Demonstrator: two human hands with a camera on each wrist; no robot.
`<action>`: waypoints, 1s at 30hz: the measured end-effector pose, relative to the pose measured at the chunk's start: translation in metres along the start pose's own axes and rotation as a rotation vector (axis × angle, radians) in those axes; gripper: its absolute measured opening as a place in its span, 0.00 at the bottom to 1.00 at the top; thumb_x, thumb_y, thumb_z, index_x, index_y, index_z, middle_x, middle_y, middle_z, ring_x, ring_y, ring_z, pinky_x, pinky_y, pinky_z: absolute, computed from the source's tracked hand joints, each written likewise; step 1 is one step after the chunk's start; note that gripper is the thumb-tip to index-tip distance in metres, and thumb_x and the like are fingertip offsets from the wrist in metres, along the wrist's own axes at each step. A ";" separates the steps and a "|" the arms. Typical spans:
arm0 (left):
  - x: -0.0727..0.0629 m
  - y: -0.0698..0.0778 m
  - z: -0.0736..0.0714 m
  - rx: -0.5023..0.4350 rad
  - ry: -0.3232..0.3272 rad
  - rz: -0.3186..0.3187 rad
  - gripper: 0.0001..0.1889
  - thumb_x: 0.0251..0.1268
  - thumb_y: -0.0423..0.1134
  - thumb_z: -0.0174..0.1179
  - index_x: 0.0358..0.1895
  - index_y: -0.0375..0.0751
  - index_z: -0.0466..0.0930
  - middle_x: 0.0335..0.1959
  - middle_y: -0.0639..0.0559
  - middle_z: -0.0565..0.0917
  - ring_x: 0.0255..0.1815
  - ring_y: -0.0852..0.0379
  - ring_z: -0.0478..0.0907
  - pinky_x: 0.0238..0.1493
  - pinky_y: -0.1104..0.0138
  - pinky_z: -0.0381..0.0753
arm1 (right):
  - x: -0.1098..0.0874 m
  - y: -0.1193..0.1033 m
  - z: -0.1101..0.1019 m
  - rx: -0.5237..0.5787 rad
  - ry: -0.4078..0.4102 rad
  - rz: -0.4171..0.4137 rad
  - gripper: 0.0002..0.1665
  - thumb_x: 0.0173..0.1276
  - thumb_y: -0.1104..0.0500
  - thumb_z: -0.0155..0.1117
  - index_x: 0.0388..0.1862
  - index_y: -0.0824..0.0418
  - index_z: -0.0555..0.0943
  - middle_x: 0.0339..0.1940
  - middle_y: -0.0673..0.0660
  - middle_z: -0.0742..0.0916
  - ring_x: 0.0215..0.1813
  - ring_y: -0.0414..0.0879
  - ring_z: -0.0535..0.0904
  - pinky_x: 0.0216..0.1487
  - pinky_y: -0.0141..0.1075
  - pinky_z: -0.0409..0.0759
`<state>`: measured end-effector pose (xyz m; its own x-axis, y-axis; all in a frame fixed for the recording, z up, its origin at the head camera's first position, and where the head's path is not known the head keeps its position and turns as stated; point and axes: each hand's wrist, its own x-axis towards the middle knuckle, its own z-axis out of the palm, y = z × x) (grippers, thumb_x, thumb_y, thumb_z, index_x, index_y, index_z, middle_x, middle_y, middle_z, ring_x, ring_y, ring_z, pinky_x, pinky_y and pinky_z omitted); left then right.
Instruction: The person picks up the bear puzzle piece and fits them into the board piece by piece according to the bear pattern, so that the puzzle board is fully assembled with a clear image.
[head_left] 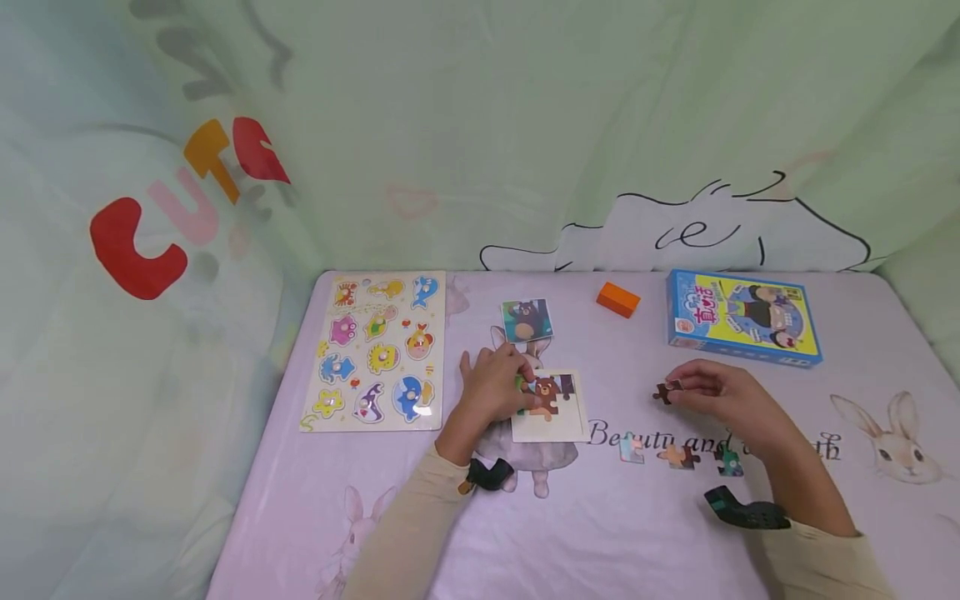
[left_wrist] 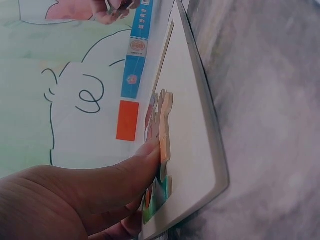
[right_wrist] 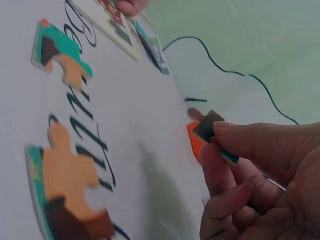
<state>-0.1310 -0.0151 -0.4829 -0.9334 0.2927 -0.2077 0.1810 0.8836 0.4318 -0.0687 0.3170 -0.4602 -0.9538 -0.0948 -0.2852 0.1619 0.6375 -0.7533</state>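
My left hand [head_left: 491, 385] rests over the left part of a cream puzzle tray [head_left: 551, 430]. Inside the tray, several pieces form part of a brown bear picture [head_left: 546, 390]. In the left wrist view, the thumb [left_wrist: 142, 155] presses the joined pieces; the other fingers are partly hidden behind it. My right hand [head_left: 723, 398] is raised to the right of the tray. Between thumb and fingertips it pinches a dark brown jigsaw piece [right_wrist: 209, 125] with a green edge. Three loose jigsaw pieces, one pale [head_left: 632, 448], one tan [head_left: 678, 457] and one green [head_left: 727, 462], lie in a row nearer me.
Behind the tray lies a bear picture card [head_left: 527, 321]. A peg puzzle board [head_left: 432, 417] with sea animals lies at the left. An orange block [head_left: 618, 300] and a blue and yellow box [head_left: 742, 318] stand toward the back, before a curtain [head_left: 480, 150].
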 end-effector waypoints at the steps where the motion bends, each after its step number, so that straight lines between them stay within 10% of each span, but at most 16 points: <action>1: 0.000 0.000 0.000 0.000 -0.002 0.000 0.15 0.52 0.54 0.78 0.32 0.58 0.81 0.51 0.58 0.78 0.59 0.49 0.72 0.77 0.34 0.48 | 0.001 -0.002 0.002 0.005 -0.006 -0.007 0.27 0.72 0.46 0.68 0.61 0.61 0.79 0.52 0.60 0.86 0.46 0.34 0.80 0.46 0.24 0.78; 12: 0.001 -0.002 0.002 0.005 0.001 0.006 0.15 0.52 0.55 0.78 0.32 0.58 0.80 0.52 0.59 0.78 0.59 0.48 0.72 0.77 0.34 0.47 | 0.020 -0.028 0.029 0.093 -0.060 -0.077 0.25 0.75 0.48 0.64 0.64 0.58 0.81 0.57 0.61 0.86 0.49 0.43 0.85 0.49 0.28 0.82; 30: 0.000 -0.001 0.000 0.000 0.000 0.002 0.15 0.51 0.55 0.78 0.32 0.58 0.80 0.51 0.59 0.78 0.58 0.48 0.72 0.76 0.34 0.47 | 0.026 -0.044 0.058 0.145 -0.041 -0.019 0.23 0.68 0.47 0.72 0.56 0.58 0.83 0.38 0.59 0.85 0.40 0.48 0.80 0.37 0.29 0.81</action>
<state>-0.1315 -0.0158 -0.4836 -0.9331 0.2945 -0.2064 0.1829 0.8828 0.4326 -0.0862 0.2423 -0.4692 -0.9464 -0.1382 -0.2918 0.1819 0.5183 -0.8356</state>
